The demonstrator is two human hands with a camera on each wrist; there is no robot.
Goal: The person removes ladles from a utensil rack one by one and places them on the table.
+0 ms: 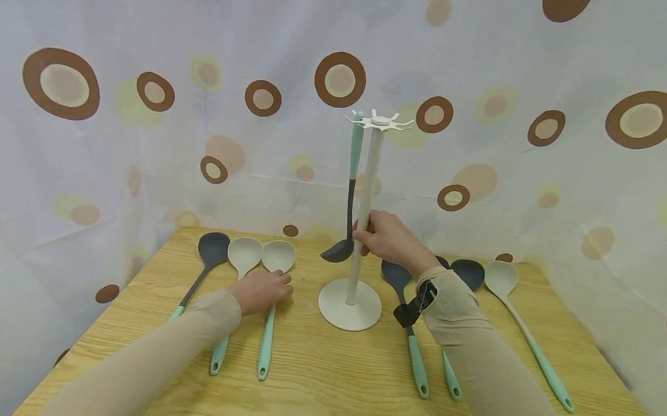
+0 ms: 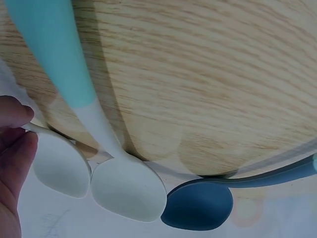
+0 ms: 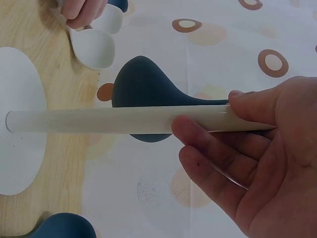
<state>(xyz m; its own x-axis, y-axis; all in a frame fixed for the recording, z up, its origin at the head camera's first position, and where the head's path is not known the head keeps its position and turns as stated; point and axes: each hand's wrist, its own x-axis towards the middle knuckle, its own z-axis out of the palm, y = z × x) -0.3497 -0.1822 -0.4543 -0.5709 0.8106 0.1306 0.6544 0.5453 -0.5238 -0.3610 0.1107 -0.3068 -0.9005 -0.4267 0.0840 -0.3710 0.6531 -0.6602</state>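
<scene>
My left hand (image 1: 262,291) pinches the neck of a white serving spoon (image 1: 279,256) with a mint handle that lies on the table. In the left wrist view, thumb and fingertips close on the neck just behind the spoon's bowl (image 2: 62,163). My right hand (image 1: 391,239) grips the upright post of a white utensil stand (image 1: 350,304), its thumb and fingers around the post in the right wrist view. From a hook of the stand's top ring (image 1: 381,121), a dark ladle (image 1: 338,251) with a mint handle hangs to the left of the post.
Left of the held spoon lie another white spoon (image 1: 244,253) and a dark one (image 1: 213,249). Dark utensils (image 1: 397,275) and a white spoon (image 1: 501,278) lie at the right, partly behind my right forearm. A spotted curtain (image 1: 300,29) stands behind the wooden table (image 1: 308,382).
</scene>
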